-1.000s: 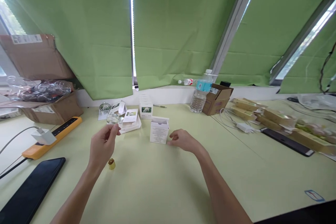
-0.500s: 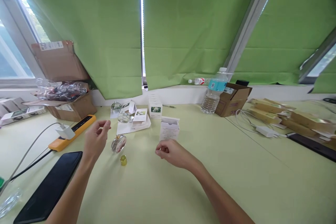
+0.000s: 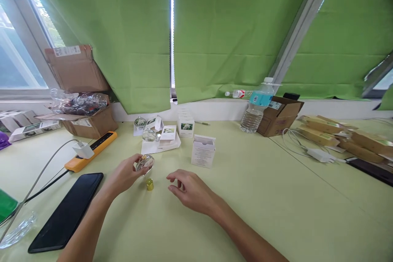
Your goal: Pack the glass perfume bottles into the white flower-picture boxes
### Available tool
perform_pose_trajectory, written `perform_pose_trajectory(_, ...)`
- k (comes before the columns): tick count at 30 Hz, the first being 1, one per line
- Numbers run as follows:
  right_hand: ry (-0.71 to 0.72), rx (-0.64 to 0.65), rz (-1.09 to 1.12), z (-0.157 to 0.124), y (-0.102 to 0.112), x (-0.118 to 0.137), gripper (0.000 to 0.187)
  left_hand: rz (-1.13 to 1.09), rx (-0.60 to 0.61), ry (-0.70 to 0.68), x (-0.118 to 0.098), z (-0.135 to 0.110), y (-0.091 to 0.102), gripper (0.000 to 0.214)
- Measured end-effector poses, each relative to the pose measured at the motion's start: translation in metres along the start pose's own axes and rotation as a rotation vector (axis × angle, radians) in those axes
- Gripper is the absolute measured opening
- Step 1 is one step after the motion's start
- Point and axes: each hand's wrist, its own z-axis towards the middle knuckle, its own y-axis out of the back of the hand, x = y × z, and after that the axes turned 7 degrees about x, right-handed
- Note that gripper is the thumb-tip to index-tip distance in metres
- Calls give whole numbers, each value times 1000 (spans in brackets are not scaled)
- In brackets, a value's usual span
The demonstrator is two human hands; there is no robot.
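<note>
My left hand (image 3: 125, 176) is closed around a small round clear glass bottle (image 3: 145, 163), holding it just above the green table (image 3: 276, 196). A small gold cap (image 3: 149, 184) stands on the table right below the bottle, between my two hands. My right hand (image 3: 187, 190) hovers low over the table just right of the cap, fingers loosely curled and apart, holding nothing. An open white carton (image 3: 203, 152) stands behind my right hand.
More glass bottles and small white boxes (image 3: 166, 135) sit further back. A black phone (image 3: 69, 211) and an orange power strip (image 3: 92, 150) lie at the left. A water bottle (image 3: 257, 106) and cardboard boxes (image 3: 279, 116) stand near the wall; cables and flat packages (image 3: 337, 139) lie at the right.
A second ago my left hand held the bottle up; it then let go of it near the table and now grips it again. My right hand moved from the carton toward the gold cap.
</note>
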Motion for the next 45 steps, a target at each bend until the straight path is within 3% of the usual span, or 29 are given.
perform_pose_trajectory(7, 206, 45, -209, 19, -26, 20, 35, -84, 12, -10, -4, -1, 2, 47)
perform_pose_trajectory(15, 144, -3, -362, 48, -51, 17, 18, -107, 56, -44, -4, -1, 7, 46)
perform_pose_trajectory(31, -69, -235, -153, 42, -21, -11, 26, -153, 102, -31, -13, -3, 2, 50)
perform_pose_trajectory(40, -236, -164, -329, 39, -14, -27, 23, -87, 88, -16, -11, -2, 0, 53)
perform_pose_trajectory(45, -189, -272, -402, 37, -16, -15, 26, -89, 70, -44, -8, 0, -2, 51)
